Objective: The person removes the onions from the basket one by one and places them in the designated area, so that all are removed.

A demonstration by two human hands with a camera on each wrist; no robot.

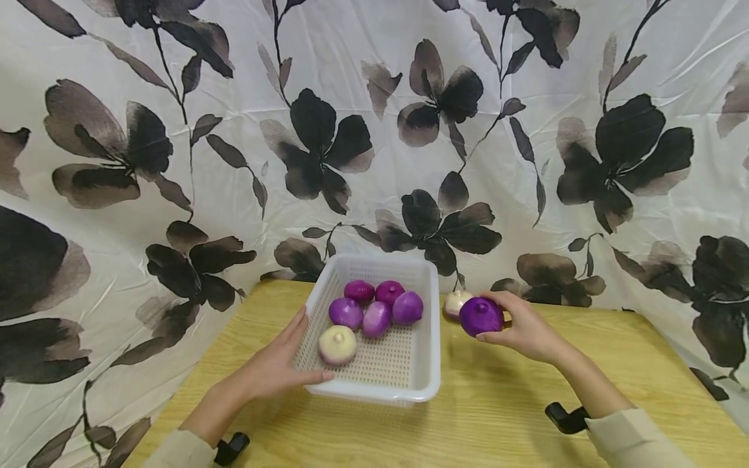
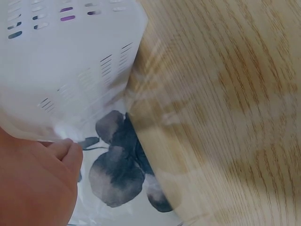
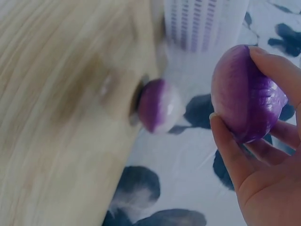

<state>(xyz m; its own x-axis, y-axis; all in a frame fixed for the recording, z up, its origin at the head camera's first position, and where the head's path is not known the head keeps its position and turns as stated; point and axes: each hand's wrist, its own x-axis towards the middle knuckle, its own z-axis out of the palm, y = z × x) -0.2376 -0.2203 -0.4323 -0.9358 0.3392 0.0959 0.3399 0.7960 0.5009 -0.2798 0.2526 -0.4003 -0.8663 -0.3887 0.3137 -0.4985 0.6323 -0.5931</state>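
In the head view a white perforated plastic basket [image 1: 430, 364] holds several purple onions [image 1: 346, 313] and one pale onion [image 1: 337, 344] at its front left. My left hand [image 1: 272, 364] touches the basket's left side with its fingers stretched along the wall and the thumb at the front rim. To the right of the basket, my right hand [image 1: 526, 328] pinches a purple onion [image 1: 481, 316] between thumb and fingers, above the table. Behind it, partly covered, a pale and purple onion [image 1: 456, 303] sits on the table; the right wrist view shows that onion [image 3: 157, 106] apart from the held one.
The wooden table [image 1: 497, 403] ends at the back against a hanging white cloth [image 1: 374, 195] with dark flowers. A black strap piece [image 1: 566, 417] sits at the right wrist, and another black piece [image 1: 232, 448] at the left wrist.
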